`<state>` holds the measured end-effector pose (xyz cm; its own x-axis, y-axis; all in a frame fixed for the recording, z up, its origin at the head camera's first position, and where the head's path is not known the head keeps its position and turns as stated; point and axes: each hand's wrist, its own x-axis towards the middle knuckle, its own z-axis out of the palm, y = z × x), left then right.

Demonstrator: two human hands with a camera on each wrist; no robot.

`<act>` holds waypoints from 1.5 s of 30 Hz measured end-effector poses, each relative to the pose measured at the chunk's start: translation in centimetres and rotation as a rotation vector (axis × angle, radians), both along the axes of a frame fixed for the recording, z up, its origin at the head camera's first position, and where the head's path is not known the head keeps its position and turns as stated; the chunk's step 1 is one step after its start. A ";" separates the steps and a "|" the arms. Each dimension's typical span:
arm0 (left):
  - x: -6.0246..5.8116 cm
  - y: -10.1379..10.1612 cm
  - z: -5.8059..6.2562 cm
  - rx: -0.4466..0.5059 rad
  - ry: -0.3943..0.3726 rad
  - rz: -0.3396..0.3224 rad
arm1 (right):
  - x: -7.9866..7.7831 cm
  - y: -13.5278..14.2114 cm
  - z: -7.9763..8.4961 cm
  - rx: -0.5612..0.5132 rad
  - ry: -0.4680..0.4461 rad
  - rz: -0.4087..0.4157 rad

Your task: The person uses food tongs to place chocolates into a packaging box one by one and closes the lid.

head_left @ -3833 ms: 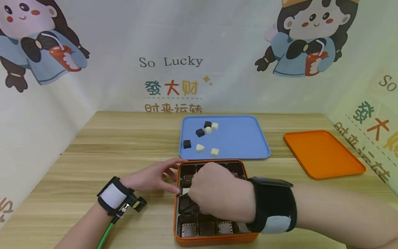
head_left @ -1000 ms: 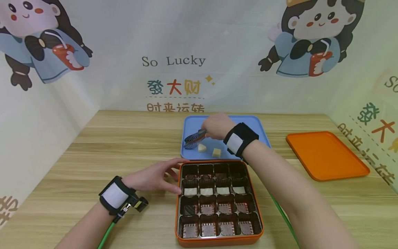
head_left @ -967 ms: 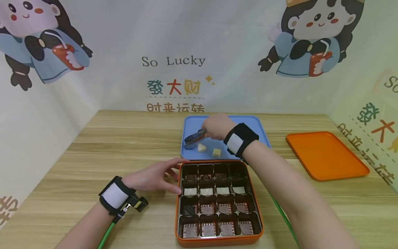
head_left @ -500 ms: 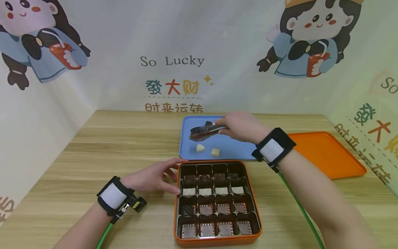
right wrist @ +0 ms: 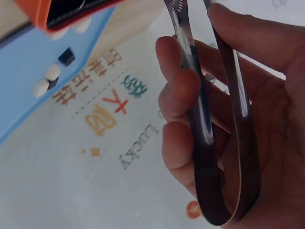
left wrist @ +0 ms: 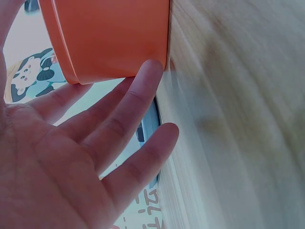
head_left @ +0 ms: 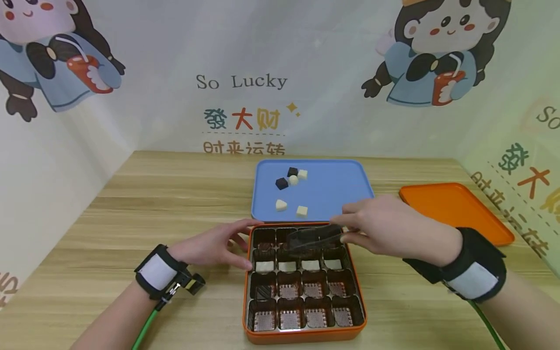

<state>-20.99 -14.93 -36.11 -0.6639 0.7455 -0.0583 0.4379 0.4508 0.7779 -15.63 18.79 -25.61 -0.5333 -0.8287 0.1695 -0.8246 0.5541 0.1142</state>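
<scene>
An orange box (head_left: 306,336) with a dark divided insert stands on the table. Dark chocolates sit in its back row, white pieces (head_left: 287,266) fill the second row, and a ridged dark chocolate (head_left: 263,292) lies in the third row's left compartment. My left hand (head_left: 214,245) touches the box's left side with spread fingers; in the left wrist view its fingertips are at the orange wall (left wrist: 109,38). My right hand (head_left: 380,226) grips metal tongs (head_left: 312,238), pinched between thumb and fingers. The blurred tong heads hang over the back rows; I cannot tell what they hold.
Behind the box lies a blue tray (head_left: 337,187) with two dark chocolates (head_left: 282,183) and several white pieces (head_left: 302,211). An orange tray (head_left: 455,211) lies at the right. A printed cloth (head_left: 323,97) hangs behind the wooden table (head_left: 175,194).
My right hand has brought the tongs from the blue tray back and right, over the box. The dark chocolate at the tray's front left is gone from there. My left hand stays put.
</scene>
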 end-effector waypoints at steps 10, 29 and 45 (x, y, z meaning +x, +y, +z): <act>-0.1 -0.1 -0.1 -0.006 -0.004 -0.001 | 3.2 -2.7 0.1 0.187 0.003 0.061; -0.2 0.0 -0.1 0.006 -0.037 -0.006 | 5.1 -10.5 0.3 0.513 0.334 0.013; -0.3 0.0 -0.1 0.005 -0.032 -0.010 | 4.2 -11.1 2.1 0.494 0.094 -0.050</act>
